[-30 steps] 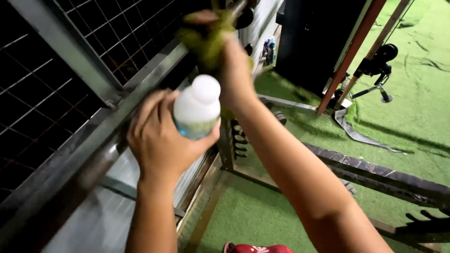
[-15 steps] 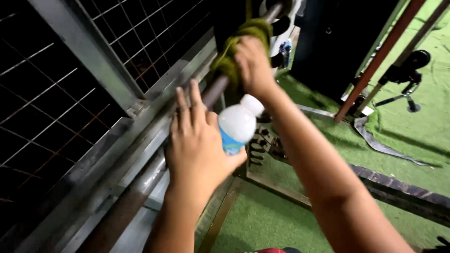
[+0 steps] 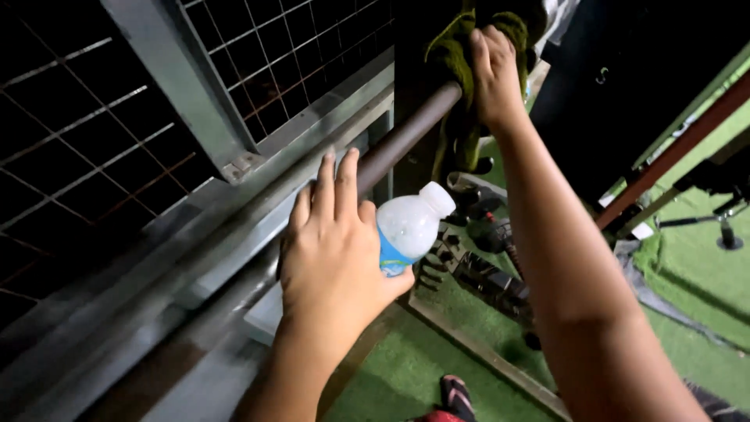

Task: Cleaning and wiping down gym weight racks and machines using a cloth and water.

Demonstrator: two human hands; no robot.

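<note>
My left hand [image 3: 332,250] grips a small white plastic bottle [image 3: 410,223] with a white cap and a blue label band, tilted to the upper right. The fingertips of that hand rest against a dark metal bar [image 3: 406,139] that runs diagonally up to the right. Farther up the bar, my right hand [image 3: 494,74] presses a green cloth [image 3: 457,70] around it; part of the cloth hangs down below the bar.
A grey metal frame with wire mesh panels [image 3: 234,70] fills the left side. Green artificial turf [image 3: 687,273] covers the floor, with dark metal equipment frames [image 3: 500,285] below and a red-brown slanted post [image 3: 672,152] at right. A foot in a sandal [image 3: 457,395] shows at the bottom.
My right hand has slid the green cloth farther up the bar. My left hand with the bottle dropped and settled against the bar, and the view has shifted closer to it.
</note>
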